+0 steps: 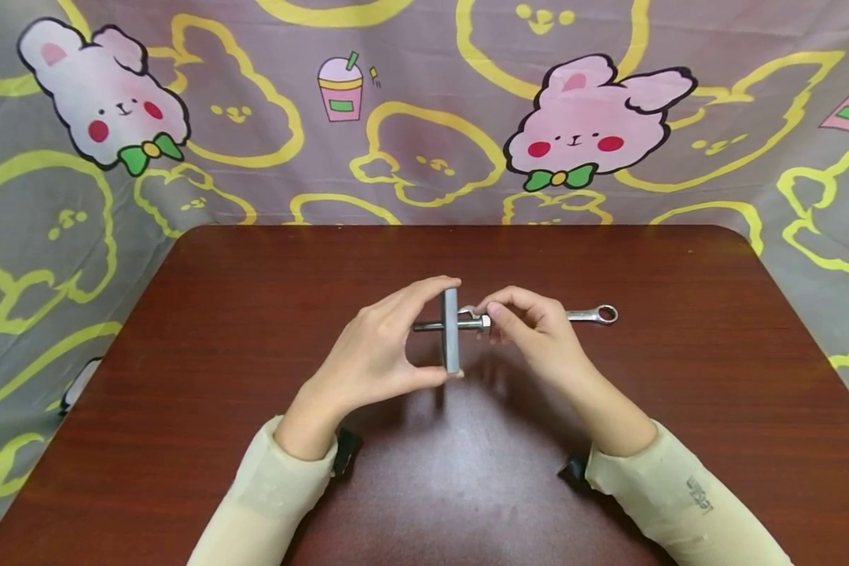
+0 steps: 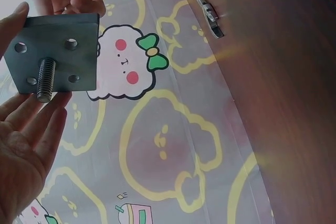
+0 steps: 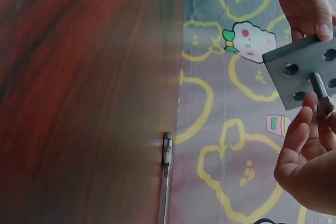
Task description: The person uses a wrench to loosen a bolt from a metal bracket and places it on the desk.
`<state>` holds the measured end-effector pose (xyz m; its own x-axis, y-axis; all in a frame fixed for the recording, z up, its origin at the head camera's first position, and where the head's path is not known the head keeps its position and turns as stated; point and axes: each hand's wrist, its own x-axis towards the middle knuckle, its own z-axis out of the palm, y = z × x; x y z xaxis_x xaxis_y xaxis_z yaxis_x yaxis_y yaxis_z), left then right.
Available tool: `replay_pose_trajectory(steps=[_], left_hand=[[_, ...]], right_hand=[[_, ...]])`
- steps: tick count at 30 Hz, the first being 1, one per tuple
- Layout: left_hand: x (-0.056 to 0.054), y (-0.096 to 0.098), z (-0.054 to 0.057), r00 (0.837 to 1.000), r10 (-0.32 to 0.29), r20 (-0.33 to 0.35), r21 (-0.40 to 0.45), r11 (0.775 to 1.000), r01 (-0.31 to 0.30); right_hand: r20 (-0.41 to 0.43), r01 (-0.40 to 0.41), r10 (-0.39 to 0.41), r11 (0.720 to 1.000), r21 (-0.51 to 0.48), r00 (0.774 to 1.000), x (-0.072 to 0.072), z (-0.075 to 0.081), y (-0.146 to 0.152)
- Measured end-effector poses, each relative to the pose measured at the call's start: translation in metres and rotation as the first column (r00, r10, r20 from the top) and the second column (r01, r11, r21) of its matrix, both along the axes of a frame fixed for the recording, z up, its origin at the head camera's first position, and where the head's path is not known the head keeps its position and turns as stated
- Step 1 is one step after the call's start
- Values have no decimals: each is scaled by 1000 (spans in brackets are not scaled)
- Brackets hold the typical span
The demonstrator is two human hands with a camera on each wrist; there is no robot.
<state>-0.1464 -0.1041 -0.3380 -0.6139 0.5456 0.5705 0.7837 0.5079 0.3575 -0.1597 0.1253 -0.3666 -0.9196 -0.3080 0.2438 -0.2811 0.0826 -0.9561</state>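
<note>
My left hand [image 1: 368, 346] grips a grey square metal plate [image 1: 451, 338] by opposite edges, thumb at one and fingers at the other, holding it upright above the table. A hex bolt [image 1: 471, 324] passes through the plate's middle. Its threaded end [image 2: 46, 80] sticks out on the left side, and the head is on the right. Around the bolt, several holes show in the plate [image 2: 52, 59] in the left wrist view. With fingertips and thumb, my right hand [image 1: 548, 334] pinches the bolt at its head, which the fingers partly cover in the right wrist view.
A combination wrench [image 1: 586, 316] lies on the brown table [image 1: 255, 283] behind the right hand, which hides its middle; its ring end points right. A patterned cloth [image 1: 424, 71] with bunny drawings hangs around the table's back and sides.
</note>
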Motion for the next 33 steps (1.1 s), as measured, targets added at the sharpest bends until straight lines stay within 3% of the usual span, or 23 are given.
replay_pose_trajectory(steps=[5,12,19,22,25,29,31,33], left_hand=[[0,0,1,1000,-3,-1,-3,1000,3],[1,0,1,1000,-22,23,-22,1000,22],[1,0,0,999,-36,10,-40,999,36],[1,0,-1,999,-33,-2,-46,998,33],[0,-1,-2,1000,-24,-9,-36,999,23],[-1,-1,-3,1000,-19,-13,-12,1000,19],[-1,-1,-3,1000,-22,-13,-5,1000,21],[-1,-1,-2,1000,-25,-15,-2,1000,25]], right_hand=[[45,15,-13,999,-49,999,-1,-1,0],[179,-61,81,991,-119,980,-3,4,7],[198,-121,128,991,-50,972,-3,8,12],[138,-126,126,992,-6,982,-1,9,12],[3,-132,132,991,30,991,1,8,10],[-193,-119,128,991,57,973,2,5,6],[-217,-113,122,992,53,968,2,4,5],[-184,-107,113,993,43,976,1,4,5]])
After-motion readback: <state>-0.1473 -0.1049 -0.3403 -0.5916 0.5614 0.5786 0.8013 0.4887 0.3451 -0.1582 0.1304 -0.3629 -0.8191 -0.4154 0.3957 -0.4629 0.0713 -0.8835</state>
